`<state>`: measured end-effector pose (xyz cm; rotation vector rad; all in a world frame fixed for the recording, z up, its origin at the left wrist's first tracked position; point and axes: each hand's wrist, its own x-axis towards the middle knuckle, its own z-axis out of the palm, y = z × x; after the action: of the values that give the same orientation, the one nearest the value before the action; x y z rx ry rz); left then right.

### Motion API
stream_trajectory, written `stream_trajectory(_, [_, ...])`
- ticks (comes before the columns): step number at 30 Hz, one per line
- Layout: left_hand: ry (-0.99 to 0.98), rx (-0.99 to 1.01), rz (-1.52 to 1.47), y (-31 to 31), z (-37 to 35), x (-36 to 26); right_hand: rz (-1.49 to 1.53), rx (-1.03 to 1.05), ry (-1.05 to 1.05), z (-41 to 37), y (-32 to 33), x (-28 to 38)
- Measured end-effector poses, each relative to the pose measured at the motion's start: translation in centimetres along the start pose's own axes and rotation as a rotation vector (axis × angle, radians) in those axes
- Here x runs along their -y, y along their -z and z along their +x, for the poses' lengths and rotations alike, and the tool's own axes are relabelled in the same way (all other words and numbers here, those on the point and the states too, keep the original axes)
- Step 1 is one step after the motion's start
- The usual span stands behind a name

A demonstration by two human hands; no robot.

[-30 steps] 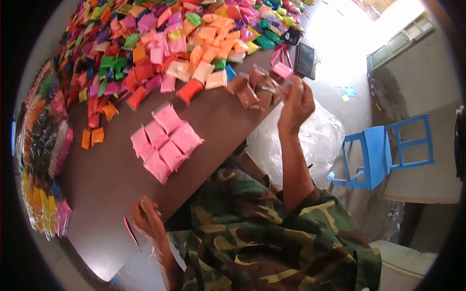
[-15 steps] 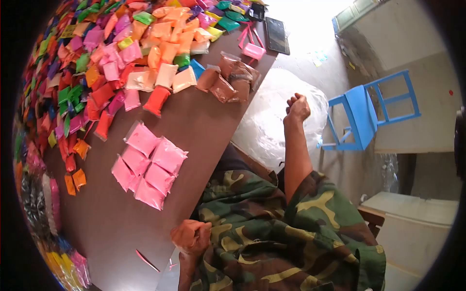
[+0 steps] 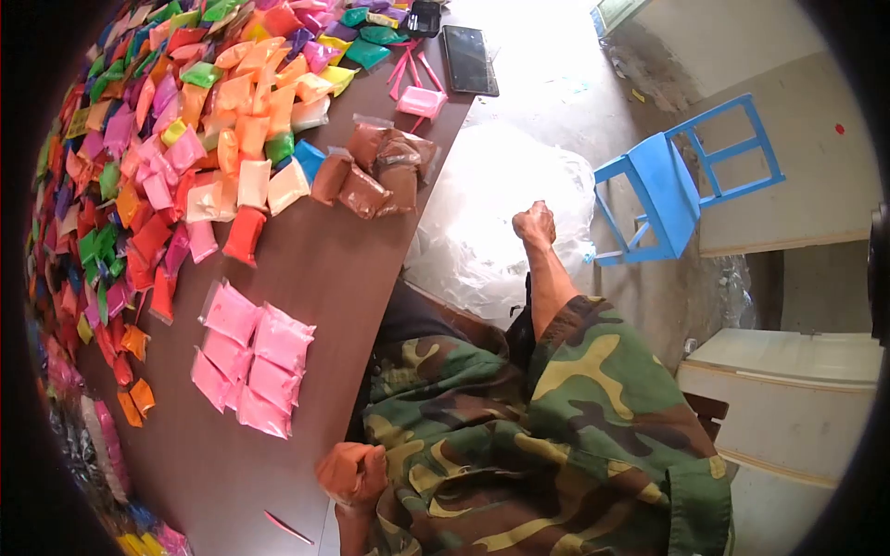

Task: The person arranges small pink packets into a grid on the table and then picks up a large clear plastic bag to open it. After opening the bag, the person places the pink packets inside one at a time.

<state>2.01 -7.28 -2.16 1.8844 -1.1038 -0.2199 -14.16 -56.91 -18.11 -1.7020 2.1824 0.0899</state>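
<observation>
My left hand is curled into a fist at the table's near edge, beside the camouflage jacket. Nothing shows between its fingers. Out to the right, my right hand is also a closed fist, raised in front of a large white translucent plastic bag; no object shows in it. Several pink packets lie in two touching rows on the brown table, beyond my left hand. Close to that hand, a thin pink strip lies near the edge.
Brown packets lie by the table edge, next to a big heap of multicoloured packets. Farther up are a pink case with straps and a dark tablet-like device. A blue chair stands on the floor at right.
The view has turned, so the table and packets sit lower and farther left. My right fist has come lower, somewhat nearer my body. My left hand stays closed at the table edge.
</observation>
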Motion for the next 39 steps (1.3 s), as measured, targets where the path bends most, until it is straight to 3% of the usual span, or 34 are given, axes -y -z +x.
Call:
stream_trajectory(5, [0.021, -0.011, 0.066, -0.3, -0.5, 0.5, 0.371, -0.070, -0.151, 3.4, -2.7, -1.3])
stream_trajectory(9, [0.056, 0.005, 0.114, -0.2, 0.3, -0.1, 0.549, 0.159, -0.273, 4.3, -2.7, -1.9])
stream_trajectory(12, [0.083, 0.028, 0.117, -0.1, 0.6, -0.2, 0.529, 0.090, -0.336, 7.4, -6.6, -4.1])
stream_trajectory(15, [0.122, 0.043, 0.102, 0.0, 0.3, 0.0, 0.394, 0.062, -0.297, 6.7, -5.1, -4.1])
stream_trajectory(18, [0.139, 0.047, 0.110, -0.1, 0.4, 0.0, 0.422, -0.122, -0.511, 5.1, -3.8, -2.0])
stream_trajectory(24, [0.156, 0.029, 0.115, -0.1, 0.6, -0.2, 0.138, 0.169, -0.236, 7.5, -4.7, -4.1])
stream_trajectory(26, [0.165, 0.030, 0.111, -0.1, 0.6, -0.2, 0.097, 0.117, -0.152, 7.3, -5.4, -4.4])
stream_trajectory(28, [0.139, 0.021, 0.108, -0.2, 0.6, 0.0, 0.171, -0.121, -0.135, 3.6, -3.8, -2.7])
stream_trajectory(34, [0.142, 0.012, 0.109, -0.2, 0.5, -0.2, 0.079, 0.076, 0.044, -1.0, 2.0, 0.1])
stream_trajectory(39, [0.133, 0.008, 0.108, -0.2, 0.0, 0.1, -0.010, 0.053, 0.200, -3.6, 4.0, -0.7])
